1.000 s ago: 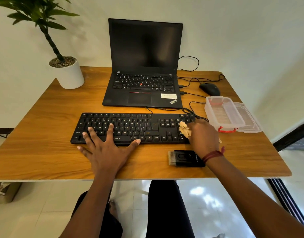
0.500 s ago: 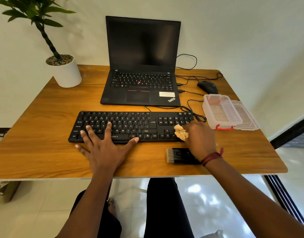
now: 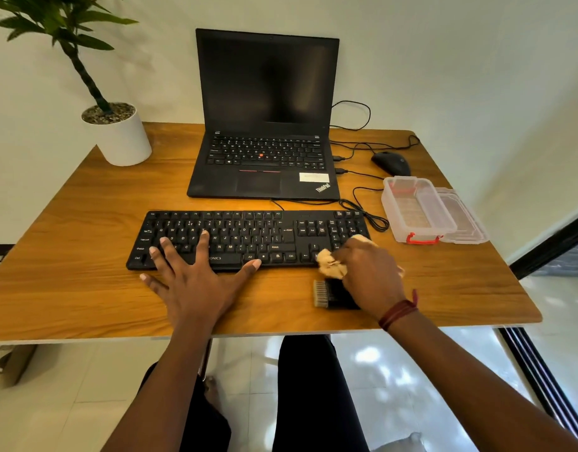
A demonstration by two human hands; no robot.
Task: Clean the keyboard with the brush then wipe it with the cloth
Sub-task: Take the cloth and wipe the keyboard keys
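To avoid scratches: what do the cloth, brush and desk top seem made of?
The cloth looks like soft beige fabric, crumpled and matte. The brush has a black body, probably plastic, and pale bristles of unclear fibre. The desk top shows wood grain with slight sheen, possibly laminate.

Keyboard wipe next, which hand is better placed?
Right. The right hand grips the cloth at the right end of the keyboard; the left hand lies flat on its keys, holding nothing.

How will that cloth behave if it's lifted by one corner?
Likely floppy: the cloth is bunched into creases in the right hand, so it would probably hang limp. It looks thin and light, so pushed across the keyboard it may crumple rather than slide.
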